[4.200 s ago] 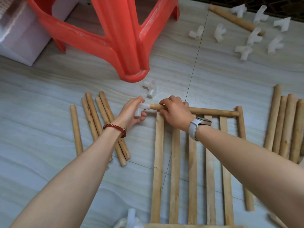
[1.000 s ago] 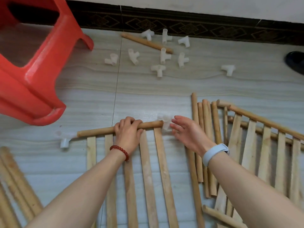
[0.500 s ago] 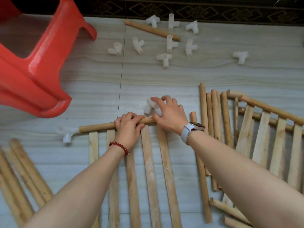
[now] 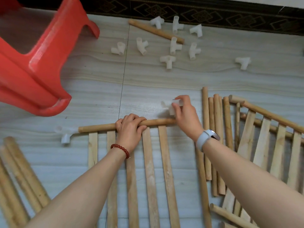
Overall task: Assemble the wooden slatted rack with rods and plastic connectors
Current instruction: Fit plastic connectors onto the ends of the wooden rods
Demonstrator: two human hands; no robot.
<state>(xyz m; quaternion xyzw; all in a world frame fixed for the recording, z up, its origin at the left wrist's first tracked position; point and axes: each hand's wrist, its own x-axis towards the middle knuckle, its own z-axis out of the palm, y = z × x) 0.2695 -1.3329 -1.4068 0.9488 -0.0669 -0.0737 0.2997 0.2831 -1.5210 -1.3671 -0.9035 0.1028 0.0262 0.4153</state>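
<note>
We log the slatted panel (image 4: 148, 170) flat on the pale floor tiles (image 4: 98, 89), slats running toward us, its top rod (image 4: 98, 127) lying crosswise. The rod's left end sits in a white plastic connector (image 4: 65, 133); its right end is bare, passing under the right hand.

Left hand (image 4: 130, 129): fingers curled over the rod near its middle, gripping it against the floor. A red bead bracelet (image 4: 120, 149) is on that wrist.

Right hand (image 4: 185, 114): thumb and fingers pinch a second white connector (image 4: 171, 106), held just above and beyond the rod's bare end, not yet on it. The connector is blurred; we cannot tell which socket faces the rod. A pale watch (image 4: 207, 138) is on that wrist.

Just right of the panel, a bundle of loose rods (image 4: 215, 137) lies parallel to the slats. Beyond those a second slatted panel (image 4: 263, 145) lies tilted, overlapping further rods.

At far left, more loose rods (image 4: 18, 175) lie at an angle.

Far side of the floor: a scatter of spare white connectors (image 4: 167, 60) around a single rod (image 4: 154, 31), with one connector (image 4: 243, 62) apart to the right.

Upper left: a red plastic stool (image 4: 41, 63). A dark patterned skirting (image 4: 197, 14) runs along the wall.
</note>
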